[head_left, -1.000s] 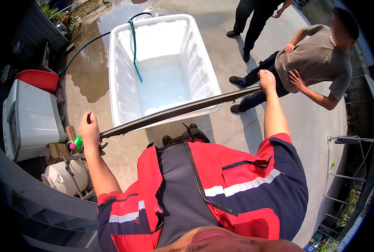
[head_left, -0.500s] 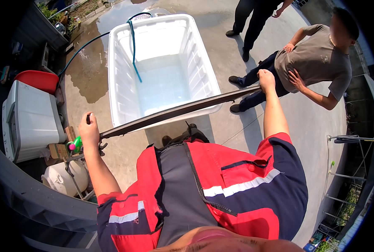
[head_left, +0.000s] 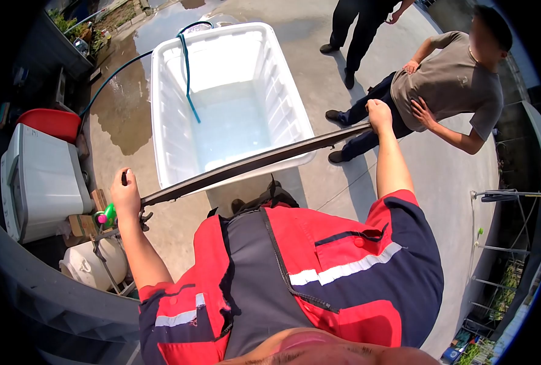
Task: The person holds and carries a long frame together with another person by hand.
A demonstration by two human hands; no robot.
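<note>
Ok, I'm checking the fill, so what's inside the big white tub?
Water stands in the bottom of the white tub, and a teal hose hangs inside. The dark bar, crossing the near end, covers a strip there; what lies behind it can't be seen.

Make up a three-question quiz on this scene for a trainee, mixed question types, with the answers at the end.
1. Multiple choice: The long dark bar runs: A, flat along the ground; B, from the left hand to the right hand; C, behind the person's back.

2. True or false: The hose hangs over the rim of the white tub.

3. Short answer: Which hand appears higher in the picture?

Key: 1, B. 2, true. 3, the right hand.
</note>
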